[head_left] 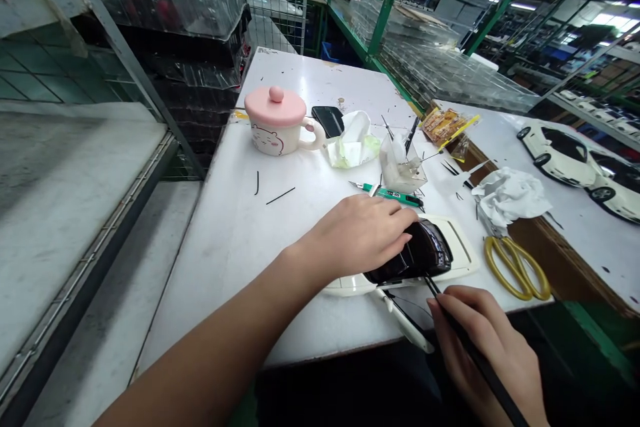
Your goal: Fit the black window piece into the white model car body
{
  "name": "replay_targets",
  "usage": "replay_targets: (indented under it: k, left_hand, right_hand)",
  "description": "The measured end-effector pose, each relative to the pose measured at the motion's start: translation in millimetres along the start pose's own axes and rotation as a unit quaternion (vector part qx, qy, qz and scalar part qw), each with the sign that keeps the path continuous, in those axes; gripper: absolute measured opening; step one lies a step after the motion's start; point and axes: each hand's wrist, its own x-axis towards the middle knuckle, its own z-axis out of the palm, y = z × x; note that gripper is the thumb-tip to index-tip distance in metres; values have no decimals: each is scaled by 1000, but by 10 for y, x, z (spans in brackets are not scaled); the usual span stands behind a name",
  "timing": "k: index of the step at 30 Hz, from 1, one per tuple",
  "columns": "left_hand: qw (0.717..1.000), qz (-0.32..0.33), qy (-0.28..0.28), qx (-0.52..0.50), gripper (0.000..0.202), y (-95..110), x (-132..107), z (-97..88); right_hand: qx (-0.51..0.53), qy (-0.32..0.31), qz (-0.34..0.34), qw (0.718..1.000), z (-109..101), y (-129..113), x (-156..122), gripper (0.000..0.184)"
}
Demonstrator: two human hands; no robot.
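A white model car (457, 240) with a shiny dark roof and windows lies on the white table near its front edge. My left hand (357, 230) rests over the car with its fingers curled across the roof, gripping it and covering part of the body. Its white door (407, 323) sticks out toward me at a slant. In my right hand (487, 340), a pair of black tweezers (465, 340) is pinched, tips touching the car's side at the window's lower edge. Just beyond my left hand lies a green utility knife (395, 195), blade exposed.
Yellow-handled scissors (517, 270) lie to the right beside a crumpled white cloth (510, 197). Behind the knife stand a small clear box (403, 173), crumpled tissue (355, 147), a phone-like dark slab (329, 121) and a pink-lidded mug (275, 137). More white model cars (560, 153) sit at right.
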Motion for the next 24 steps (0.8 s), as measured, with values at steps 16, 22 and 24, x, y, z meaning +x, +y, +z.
replay_targets:
  k: [16, 22, 24]
  left_hand:
    - [994, 0, 111, -2, 52, 9, -3, 22]
    - [993, -6, 117, 9, 49, 35, -13, -1]
    - [993, -3, 121, 11, 49, 37, -10, -7]
  right_hand:
    - [44, -55, 51, 996, -92, -19, 88, 6]
    - [93, -64, 74, 991, -113, -20, 95, 4]
    - [103, -64, 69, 990, -129, -15, 110, 3]
